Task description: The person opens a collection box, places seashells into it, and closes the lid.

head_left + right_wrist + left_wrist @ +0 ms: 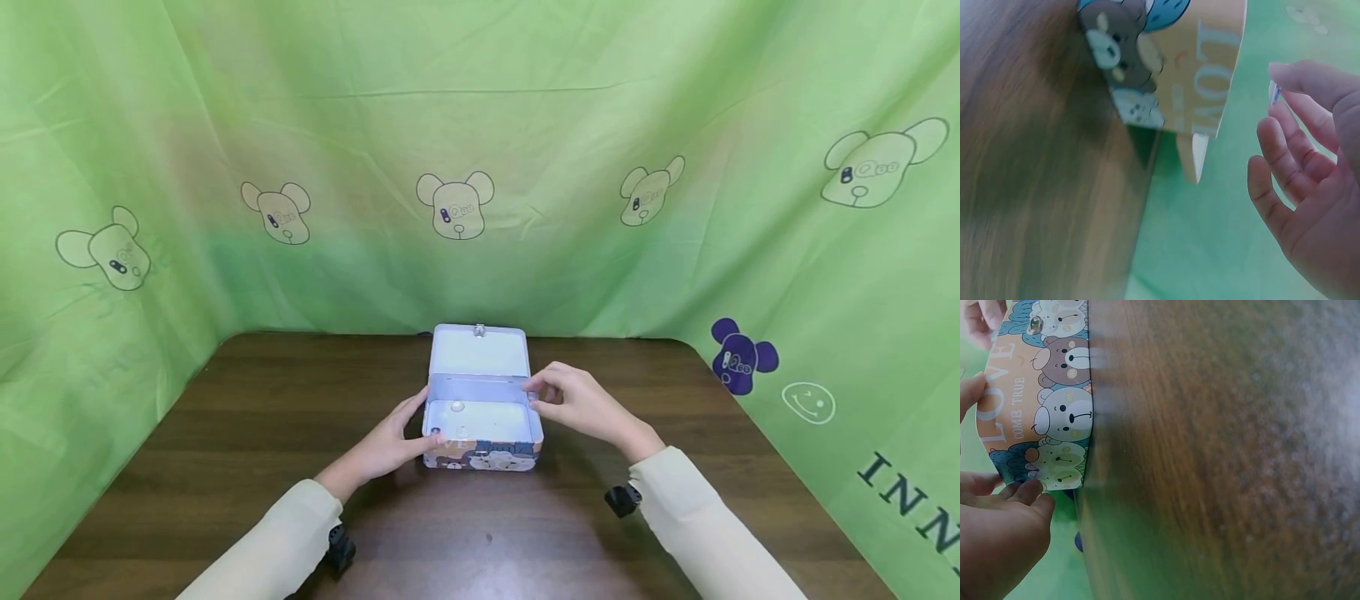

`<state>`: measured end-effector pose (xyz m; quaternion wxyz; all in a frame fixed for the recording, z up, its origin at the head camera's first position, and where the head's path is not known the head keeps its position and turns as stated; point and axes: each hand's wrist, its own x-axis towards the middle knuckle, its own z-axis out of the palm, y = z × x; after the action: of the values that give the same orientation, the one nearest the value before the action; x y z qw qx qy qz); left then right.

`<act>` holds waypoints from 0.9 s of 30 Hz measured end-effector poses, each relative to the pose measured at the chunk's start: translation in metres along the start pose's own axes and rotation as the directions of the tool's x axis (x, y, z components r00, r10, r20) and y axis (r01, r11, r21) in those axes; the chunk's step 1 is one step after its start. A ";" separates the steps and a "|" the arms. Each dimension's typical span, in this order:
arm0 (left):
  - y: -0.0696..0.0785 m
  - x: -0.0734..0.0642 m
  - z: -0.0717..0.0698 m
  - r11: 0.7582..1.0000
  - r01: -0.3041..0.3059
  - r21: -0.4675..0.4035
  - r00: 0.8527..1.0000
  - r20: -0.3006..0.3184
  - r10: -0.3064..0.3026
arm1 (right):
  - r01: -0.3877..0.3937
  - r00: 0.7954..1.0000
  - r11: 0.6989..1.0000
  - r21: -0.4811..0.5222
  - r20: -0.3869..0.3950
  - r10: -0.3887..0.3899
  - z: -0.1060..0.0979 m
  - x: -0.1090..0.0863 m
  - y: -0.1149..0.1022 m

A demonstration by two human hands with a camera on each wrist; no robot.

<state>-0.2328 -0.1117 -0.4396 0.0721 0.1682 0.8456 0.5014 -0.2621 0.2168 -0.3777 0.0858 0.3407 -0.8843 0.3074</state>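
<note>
A tin box printed with cartoon bears and the word LOVE stands on the table, its white-lined lid tipped back. My left hand grips the box's left side, thumb over the front rim and fingers along the side wall. Above the right rim, my right hand pinches a small whitish piece with blue marks between thumb and forefinger; its kind cannot be made out. Inside the box lie a small round white piece and a dark little round one near the left thumb.
The dark wooden table reaches back to a green curtain printed with bear heads, which also hangs along both sides. A metal clasp sits at the raised lid's top edge. Black wrist cameras are strapped at both sleeves.
</note>
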 end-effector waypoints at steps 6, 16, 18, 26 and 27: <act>0.002 0.000 0.000 1.000 0.015 0.009 1.000 0.004 -0.015 | 0.022 0.999 1.000 0.007 0.033 -0.022 0.011 0.013 -0.010; 0.002 0.000 -0.001 1.000 0.017 0.006 1.000 -0.002 -0.017 | 0.046 0.996 0.999 0.019 0.078 -0.047 0.029 0.029 -0.019; 0.001 0.000 -0.001 1.000 0.016 0.007 1.000 -0.004 -0.016 | 0.055 0.995 0.998 0.023 0.083 -0.056 0.033 0.031 -0.021; -0.001 0.000 0.000 1.000 0.024 0.005 1.000 -0.004 -0.024 | 0.045 0.994 0.999 0.002 0.102 -0.045 0.046 0.037 -0.021; -0.001 0.000 0.000 1.000 0.025 0.007 1.000 -0.004 -0.025 | 0.035 0.994 0.999 -0.001 0.104 -0.035 0.047 0.037 -0.021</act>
<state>-0.2327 -0.1120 -0.4407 0.0759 0.1570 0.8494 0.4981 -0.2737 0.1556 -0.3914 0.0456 0.3716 -0.8819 0.2867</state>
